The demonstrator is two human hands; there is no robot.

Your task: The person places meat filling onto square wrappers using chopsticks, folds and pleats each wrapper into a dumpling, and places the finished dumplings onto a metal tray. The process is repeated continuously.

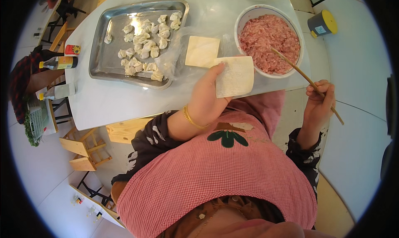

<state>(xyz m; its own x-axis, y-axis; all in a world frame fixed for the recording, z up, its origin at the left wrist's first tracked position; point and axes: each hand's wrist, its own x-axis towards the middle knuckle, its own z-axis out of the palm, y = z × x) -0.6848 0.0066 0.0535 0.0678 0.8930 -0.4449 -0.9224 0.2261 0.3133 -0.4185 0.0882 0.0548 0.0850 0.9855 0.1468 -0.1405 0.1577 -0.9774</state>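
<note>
Our left hand (206,89) pinches a square wrapper (235,79) near the bowl (237,35) while our right hand (319,104) grips a wooden stick (302,73), its tip at the minced meat (268,36), so we'd best keep the sheet level and scoop sparingly.

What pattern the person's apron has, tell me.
A fine pinkish-red and white check; the apron shows best in the head view, the only one here.

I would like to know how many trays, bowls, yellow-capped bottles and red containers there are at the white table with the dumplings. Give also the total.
Metal tray: 1
White bowl: 1
Yellow-capped bottles: 2 (a dark bottle and a clear bottle)
Red container: 1
Total: 5
</note>
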